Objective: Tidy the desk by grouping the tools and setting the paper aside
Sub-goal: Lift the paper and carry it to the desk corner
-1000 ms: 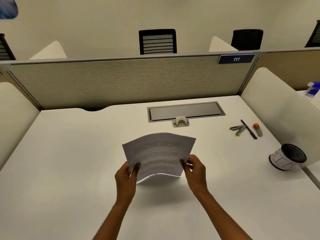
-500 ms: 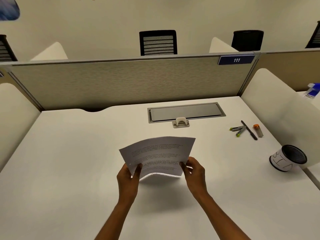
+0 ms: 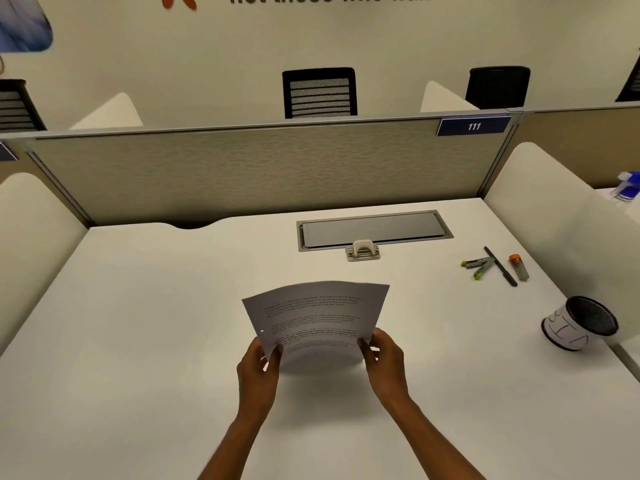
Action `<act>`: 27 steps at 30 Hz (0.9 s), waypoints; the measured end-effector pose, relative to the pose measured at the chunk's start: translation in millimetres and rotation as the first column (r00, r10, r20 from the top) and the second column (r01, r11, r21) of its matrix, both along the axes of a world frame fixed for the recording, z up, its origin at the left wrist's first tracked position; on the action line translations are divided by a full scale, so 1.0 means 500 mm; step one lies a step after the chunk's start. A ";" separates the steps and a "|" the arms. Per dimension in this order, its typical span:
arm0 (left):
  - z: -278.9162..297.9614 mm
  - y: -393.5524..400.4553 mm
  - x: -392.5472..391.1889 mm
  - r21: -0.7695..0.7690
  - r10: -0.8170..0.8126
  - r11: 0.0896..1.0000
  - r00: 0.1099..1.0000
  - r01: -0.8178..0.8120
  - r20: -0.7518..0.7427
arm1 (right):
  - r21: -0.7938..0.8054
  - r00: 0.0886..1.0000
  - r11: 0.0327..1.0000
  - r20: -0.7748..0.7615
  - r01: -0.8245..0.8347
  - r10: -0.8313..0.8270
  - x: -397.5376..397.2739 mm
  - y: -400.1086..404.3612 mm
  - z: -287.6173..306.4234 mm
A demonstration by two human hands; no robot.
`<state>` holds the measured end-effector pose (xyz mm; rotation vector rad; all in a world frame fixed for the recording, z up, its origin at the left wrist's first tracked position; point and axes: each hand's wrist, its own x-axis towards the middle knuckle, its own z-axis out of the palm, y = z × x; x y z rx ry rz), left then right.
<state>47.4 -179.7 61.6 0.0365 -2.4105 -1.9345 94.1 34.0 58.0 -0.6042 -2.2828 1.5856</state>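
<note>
A printed sheet of paper is held up over the middle of the white desk, bowed upward. My left hand pinches its lower left corner and my right hand pinches its lower right corner. Far right on the desk lie the tools, close together: two grey markers with green tips, a black pen and a small tube with an orange cap.
A black mesh cup with a white label lies tipped on its side at the right edge. A grey cable hatch with a white clip sits at the back centre. Partition walls enclose the back and sides.
The paper and both hands sit slightly lower in view and the sheet bows more; the camera has tilted up a little. The tools and cup have not moved.
</note>
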 end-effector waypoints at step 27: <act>-0.044 0.054 0.001 -0.227 0.029 0.974 0.998 -0.016 0.054 | 0.126 0.991 0.989 0.120 -0.073 0.058 -0.003 0.059 -0.079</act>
